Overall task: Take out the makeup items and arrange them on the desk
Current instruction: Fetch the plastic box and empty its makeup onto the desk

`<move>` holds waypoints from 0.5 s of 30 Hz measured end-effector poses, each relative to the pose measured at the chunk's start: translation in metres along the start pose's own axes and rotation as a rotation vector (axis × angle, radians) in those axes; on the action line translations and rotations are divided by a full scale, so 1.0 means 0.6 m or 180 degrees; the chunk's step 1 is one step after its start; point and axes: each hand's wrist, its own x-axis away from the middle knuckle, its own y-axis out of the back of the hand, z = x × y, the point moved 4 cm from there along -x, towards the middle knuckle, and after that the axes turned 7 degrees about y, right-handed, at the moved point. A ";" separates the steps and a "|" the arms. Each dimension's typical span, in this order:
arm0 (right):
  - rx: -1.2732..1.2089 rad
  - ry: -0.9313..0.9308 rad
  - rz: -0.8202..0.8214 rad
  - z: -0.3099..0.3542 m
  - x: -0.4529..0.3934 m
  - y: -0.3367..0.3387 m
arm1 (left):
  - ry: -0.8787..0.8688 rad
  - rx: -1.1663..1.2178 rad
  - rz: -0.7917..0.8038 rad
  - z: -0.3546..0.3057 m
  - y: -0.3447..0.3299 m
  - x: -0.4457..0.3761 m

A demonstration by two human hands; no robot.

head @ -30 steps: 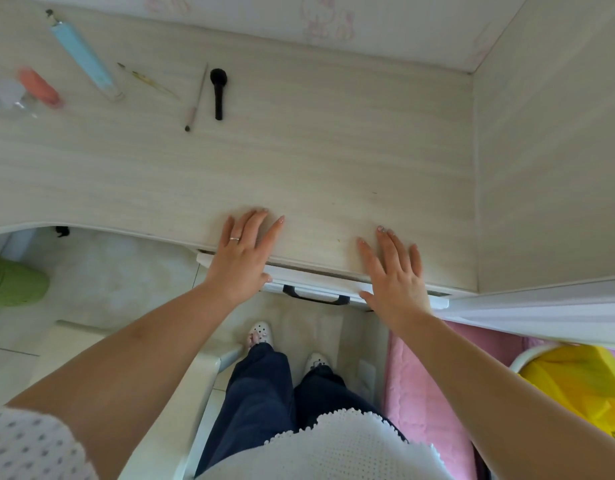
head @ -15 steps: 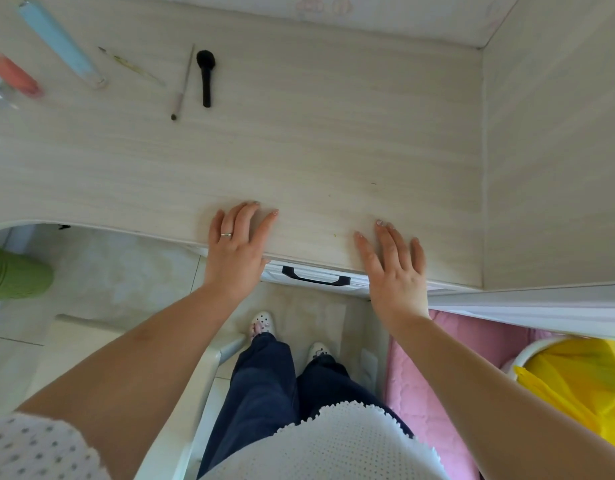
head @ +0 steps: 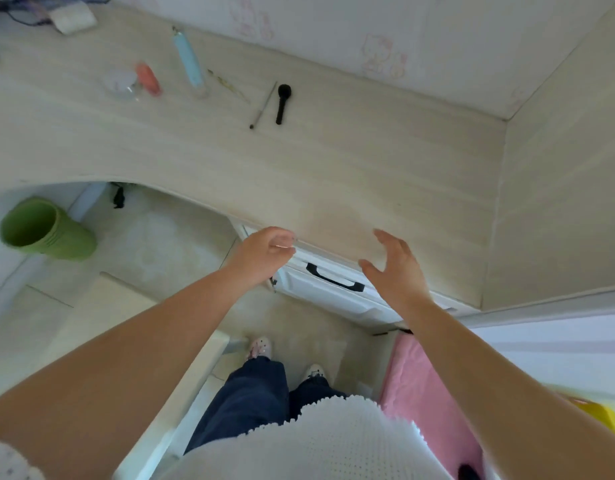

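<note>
Makeup items lie in a row at the back of the pale wooden desk (head: 334, 174): a black brush (head: 282, 102), a thin pencil-like stick (head: 263, 106), a slim gold stick (head: 229, 85), a light blue tube (head: 188, 62), a coral tube (head: 148, 79) and a clear round container (head: 120, 85). My left hand (head: 264, 252) hovers at the desk's front edge with fingers curled and nothing in it. My right hand (head: 396, 266) is lifted off the desk, fingers spread, above the white drawer (head: 320, 292) with its black handle (head: 335, 278).
A green bin (head: 44, 230) stands on the floor under the desk at left. A white chair (head: 181, 393) is by my left leg. A pink cushion (head: 427, 393) and something yellow (head: 600, 417) sit at lower right. A wooden side panel (head: 559, 202) walls the right. Cables and a white object (head: 72, 16) lie far left.
Both hands have lifted off the desk top and drawn back over the drawer front. The left hand has curled. The view has swung left and back, showing more of the desk.
</note>
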 end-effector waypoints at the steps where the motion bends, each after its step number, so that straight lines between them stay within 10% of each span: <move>1: -0.0322 -0.0049 0.0015 0.019 0.002 -0.003 | 0.0187 0.0294 -0.0023 0.006 0.007 0.019; 15: -0.1323 0.1524 0.1643 0.450 0.193 -0.256 | 0.0732 0.2226 -0.1458 0.239 0.260 0.420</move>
